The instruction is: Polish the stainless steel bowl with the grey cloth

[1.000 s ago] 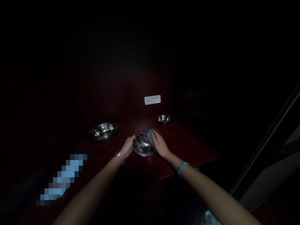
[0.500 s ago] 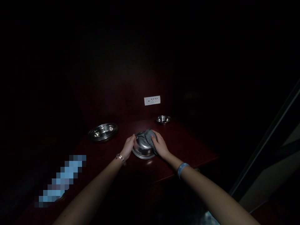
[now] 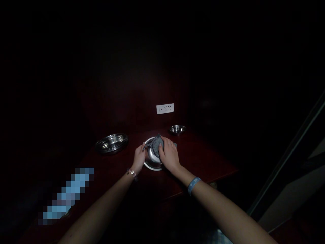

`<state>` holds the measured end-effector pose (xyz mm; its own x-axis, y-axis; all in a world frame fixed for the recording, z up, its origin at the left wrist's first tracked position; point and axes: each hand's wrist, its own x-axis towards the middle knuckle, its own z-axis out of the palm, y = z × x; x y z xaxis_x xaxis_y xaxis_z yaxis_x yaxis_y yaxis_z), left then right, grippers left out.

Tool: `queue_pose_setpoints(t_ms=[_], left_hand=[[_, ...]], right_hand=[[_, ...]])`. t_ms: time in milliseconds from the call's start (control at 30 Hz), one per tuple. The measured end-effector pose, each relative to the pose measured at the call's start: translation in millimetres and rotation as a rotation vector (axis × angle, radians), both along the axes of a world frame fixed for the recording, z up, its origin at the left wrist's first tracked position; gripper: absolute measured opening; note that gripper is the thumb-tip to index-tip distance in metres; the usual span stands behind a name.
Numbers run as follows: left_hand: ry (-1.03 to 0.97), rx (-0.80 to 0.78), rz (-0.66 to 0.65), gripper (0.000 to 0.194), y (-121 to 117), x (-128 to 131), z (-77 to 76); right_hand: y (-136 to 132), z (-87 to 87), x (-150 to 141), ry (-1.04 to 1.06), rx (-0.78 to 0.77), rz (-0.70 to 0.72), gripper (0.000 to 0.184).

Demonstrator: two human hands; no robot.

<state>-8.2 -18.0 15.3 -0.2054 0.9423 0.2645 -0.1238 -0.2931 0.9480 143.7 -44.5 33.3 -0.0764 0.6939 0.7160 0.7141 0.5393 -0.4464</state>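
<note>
A shiny steel bowl (image 3: 153,162) rests bottom up on the dark red tabletop, partly covered by my right hand and a cloth. My left hand (image 3: 139,158) is closed on the bowl's left rim, its thumb close to a corner of the cloth. Bunched under the fingers of my right hand (image 3: 170,154) is a grey patterned cloth (image 3: 156,146), pressed against the bowl's outer surface.
To the left stands a stack of steel bowls (image 3: 112,143). A smaller steel bowl (image 3: 177,129) sits at the back right, below a white wall socket (image 3: 165,108). A blurred-out bluish shape (image 3: 68,193) lies at the lower left. The surroundings are very dark.
My right hand has moved the cloth up and slightly left over the bowl. More of the bowl's far rim now shows. My left hand stays at its left rim.
</note>
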Motion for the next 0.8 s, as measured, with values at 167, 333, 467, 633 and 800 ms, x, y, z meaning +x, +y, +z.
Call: queue_pose_setpoints(t_ms=[167, 333, 467, 633, 800], left_hand=[[0.073, 0.119, 0.004, 0.027, -6, -1, 1.5], [0.042, 0.091, -0.032, 0.031, -10, 0, 7.6], [0.003, 0.059, -0.042, 0.029, -6, -1, 6.4], [-0.051, 0.047, -0.091, 0.019, 3, -6, -2.3], [-0.142, -0.059, -0.093, 0.029, 13, -7, -11.1]], right_hand=[[-9, 9.4, -4, -0.108, 0.054, 0.018, 0.047], [-16, 13.5, -8, -0.240, 0.083, 0.047, 0.049], [-19, 14.2, -10, -0.340, 0.121, 0.088, 0.049], [-21, 11.2, -12, -0.468, 0.195, 0.151, 0.047], [-22, 4.3, -14, -0.547, 0.228, 0.222, 0.048]])
